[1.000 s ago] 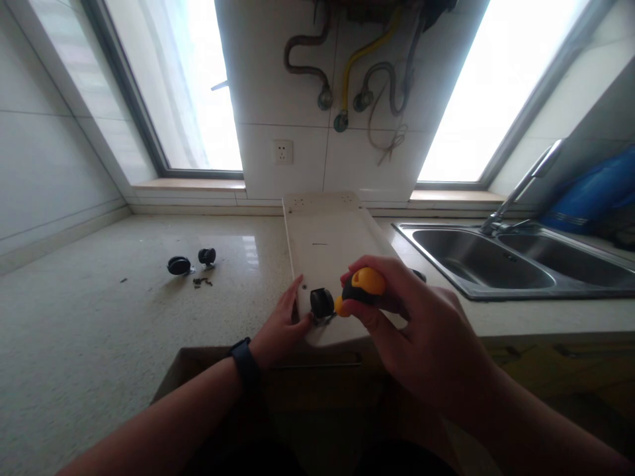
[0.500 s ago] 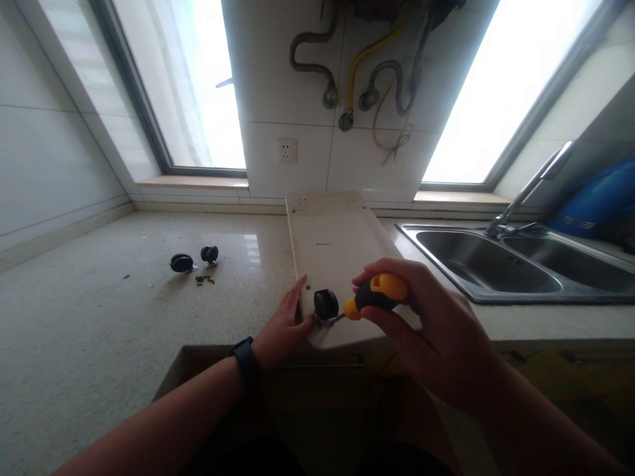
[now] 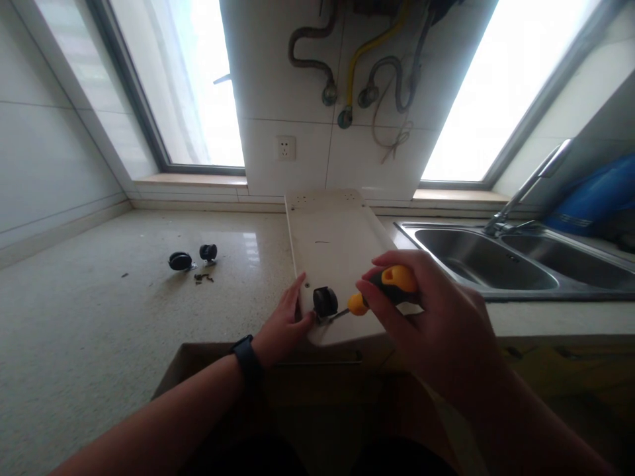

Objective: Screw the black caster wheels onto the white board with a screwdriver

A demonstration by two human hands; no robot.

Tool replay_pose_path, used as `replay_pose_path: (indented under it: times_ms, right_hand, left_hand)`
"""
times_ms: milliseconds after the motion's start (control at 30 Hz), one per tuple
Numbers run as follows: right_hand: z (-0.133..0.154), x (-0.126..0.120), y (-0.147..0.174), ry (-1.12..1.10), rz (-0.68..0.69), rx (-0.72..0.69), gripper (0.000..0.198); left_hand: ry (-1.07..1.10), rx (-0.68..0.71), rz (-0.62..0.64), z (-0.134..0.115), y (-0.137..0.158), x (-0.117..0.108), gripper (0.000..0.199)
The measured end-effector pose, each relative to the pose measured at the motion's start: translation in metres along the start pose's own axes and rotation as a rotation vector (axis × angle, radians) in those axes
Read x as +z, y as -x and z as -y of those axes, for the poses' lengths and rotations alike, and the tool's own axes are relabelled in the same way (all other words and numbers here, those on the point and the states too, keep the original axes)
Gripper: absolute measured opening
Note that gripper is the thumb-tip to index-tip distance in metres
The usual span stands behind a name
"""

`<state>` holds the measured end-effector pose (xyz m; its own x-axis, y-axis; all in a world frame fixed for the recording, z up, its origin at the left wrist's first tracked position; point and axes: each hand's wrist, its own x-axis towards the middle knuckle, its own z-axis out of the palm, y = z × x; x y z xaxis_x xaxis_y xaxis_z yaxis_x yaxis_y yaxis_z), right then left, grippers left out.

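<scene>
A white board [image 3: 337, 264] with rounded corners lies on the counter, its near end at the front edge. At its near left corner stands a black caster wheel [image 3: 325, 301] on a metal plate. My left hand [image 3: 284, 327] grips the board's left edge, the thumb close to the caster. In my right hand [image 3: 426, 304] is a yellow-and-black screwdriver [image 3: 389, 285], held tilted, its shaft pointing down left to the caster's plate. Whether the tip sits in a screw is too blurred to tell.
Two loose casters, one [image 3: 180, 261] beside the other [image 3: 208, 252], lie on the counter left of the board, near several small screws [image 3: 203, 278]. To the right is a steel double sink [image 3: 560, 285] with a faucet [image 3: 528, 188]. A socket [image 3: 286, 149] and hoses are on the back wall.
My right hand and the screwdriver's handle have shifted slightly right and up, and the fingers have changed their hold on it. My left hand stays at the board's edge.
</scene>
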<state>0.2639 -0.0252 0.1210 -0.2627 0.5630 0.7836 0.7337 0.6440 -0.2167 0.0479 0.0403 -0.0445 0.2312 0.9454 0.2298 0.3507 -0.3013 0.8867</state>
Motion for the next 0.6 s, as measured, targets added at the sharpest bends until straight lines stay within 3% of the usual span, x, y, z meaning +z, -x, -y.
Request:
replay_pose_path:
  times_ms: [100, 267, 600]
  right_hand:
    - [-0.001, -0.003, 0.002, -0.037, -0.004, -0.028, 0.021]
    - [-0.004, 0.002, 0.012, -0.138, -0.130, 0.021, 0.024]
    - [-0.019, 0.018, 0.017, -0.205, -0.123, 0.046, 0.020]
  left_hand:
    - [0.003, 0.004, 0.009, 0.000, 0.000, -0.001, 0.086]
    - [0.014, 0.008, 0.006, 0.000, -0.001, -0.001, 0.084]
    - [0.023, 0.024, 0.002, 0.004, -0.001, -0.001, 0.081]
